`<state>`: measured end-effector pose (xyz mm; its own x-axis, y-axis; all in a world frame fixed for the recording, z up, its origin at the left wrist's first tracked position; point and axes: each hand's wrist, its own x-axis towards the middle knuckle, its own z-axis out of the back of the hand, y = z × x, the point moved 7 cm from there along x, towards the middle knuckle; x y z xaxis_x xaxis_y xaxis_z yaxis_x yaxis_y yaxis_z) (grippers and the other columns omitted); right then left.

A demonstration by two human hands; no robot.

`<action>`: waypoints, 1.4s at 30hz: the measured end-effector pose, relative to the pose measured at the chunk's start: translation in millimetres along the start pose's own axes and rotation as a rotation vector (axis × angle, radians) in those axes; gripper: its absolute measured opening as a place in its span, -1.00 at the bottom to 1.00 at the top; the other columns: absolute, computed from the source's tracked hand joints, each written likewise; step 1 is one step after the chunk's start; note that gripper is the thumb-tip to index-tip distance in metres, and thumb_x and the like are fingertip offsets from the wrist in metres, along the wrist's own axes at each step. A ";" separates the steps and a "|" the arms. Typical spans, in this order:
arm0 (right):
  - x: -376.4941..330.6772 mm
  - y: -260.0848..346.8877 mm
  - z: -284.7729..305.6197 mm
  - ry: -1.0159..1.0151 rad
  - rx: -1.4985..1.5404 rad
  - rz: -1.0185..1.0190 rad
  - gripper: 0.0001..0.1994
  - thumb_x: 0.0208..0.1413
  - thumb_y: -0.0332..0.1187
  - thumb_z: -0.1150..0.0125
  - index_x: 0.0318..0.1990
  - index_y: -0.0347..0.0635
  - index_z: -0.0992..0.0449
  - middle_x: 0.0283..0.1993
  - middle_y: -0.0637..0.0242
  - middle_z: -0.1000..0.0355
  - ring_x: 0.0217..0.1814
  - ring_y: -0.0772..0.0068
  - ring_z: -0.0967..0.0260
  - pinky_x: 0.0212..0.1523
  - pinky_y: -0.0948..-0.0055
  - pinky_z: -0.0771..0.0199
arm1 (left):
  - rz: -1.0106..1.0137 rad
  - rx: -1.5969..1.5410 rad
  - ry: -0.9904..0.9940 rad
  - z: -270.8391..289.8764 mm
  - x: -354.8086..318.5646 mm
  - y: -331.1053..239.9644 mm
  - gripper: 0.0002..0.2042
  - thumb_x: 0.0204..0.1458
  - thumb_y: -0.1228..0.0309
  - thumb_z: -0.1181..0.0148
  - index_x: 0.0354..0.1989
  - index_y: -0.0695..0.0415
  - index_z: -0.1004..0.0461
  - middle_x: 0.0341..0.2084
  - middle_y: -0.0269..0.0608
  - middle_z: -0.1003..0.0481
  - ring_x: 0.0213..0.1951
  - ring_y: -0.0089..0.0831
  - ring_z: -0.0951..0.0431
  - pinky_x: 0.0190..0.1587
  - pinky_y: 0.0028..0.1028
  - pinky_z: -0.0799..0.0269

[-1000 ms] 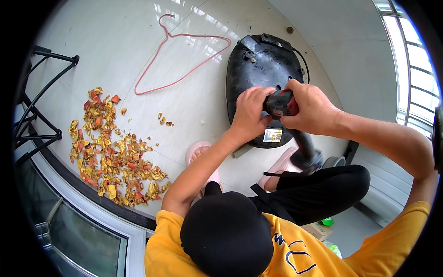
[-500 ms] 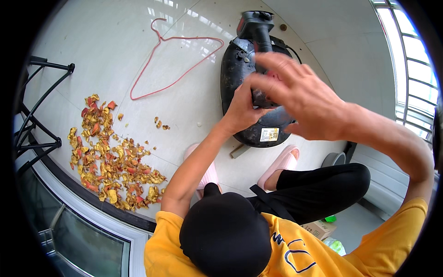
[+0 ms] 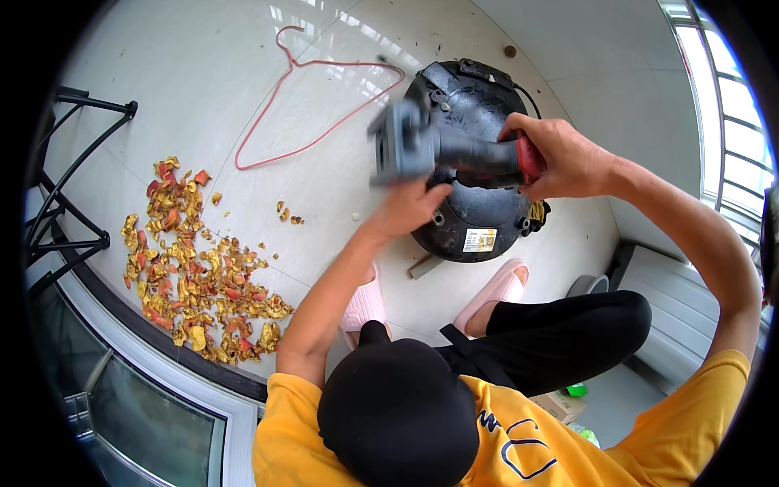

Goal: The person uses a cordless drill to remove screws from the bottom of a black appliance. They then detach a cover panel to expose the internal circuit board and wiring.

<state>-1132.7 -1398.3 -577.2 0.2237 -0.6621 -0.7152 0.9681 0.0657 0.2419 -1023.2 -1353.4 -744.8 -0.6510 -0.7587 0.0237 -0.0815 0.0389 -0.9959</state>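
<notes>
White tiled floor | right hand clenched around power tool handle | left hand supports tool underside, grip unclear | black appliance beneath hands

power tool above round appliance, held level | right hand at tool's right end | left hand under tool's left part | wire hanger on floor left of appliance | heap of peelings farther left | slippers before appliance

White rectangular label on black appliance's near side.
</notes>
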 end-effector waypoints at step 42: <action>-27.0 63.5 -38.4 -0.080 -0.985 0.781 -0.60 -0.18 -0.44 -0.33 -0.17 -0.02 -0.28 -0.19 0.33 -0.30 -0.16 0.24 -0.34 -0.08 0.28 -0.42 | 0.019 0.030 -0.223 -0.6 -16.8 -43.9 -0.38 -0.29 0.54 -0.35 0.06 0.17 -0.26 -0.18 -0.10 -0.42 -0.08 -0.27 -0.42 -0.16 -0.37 -0.45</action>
<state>-1072.9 -1347.6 -567.8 0.7992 -0.2366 -0.5525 0.2624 0.9644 -0.0335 -1009.1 -1342.0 -701.5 -0.4692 -0.8830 -0.0115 -0.0467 0.0378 -0.9982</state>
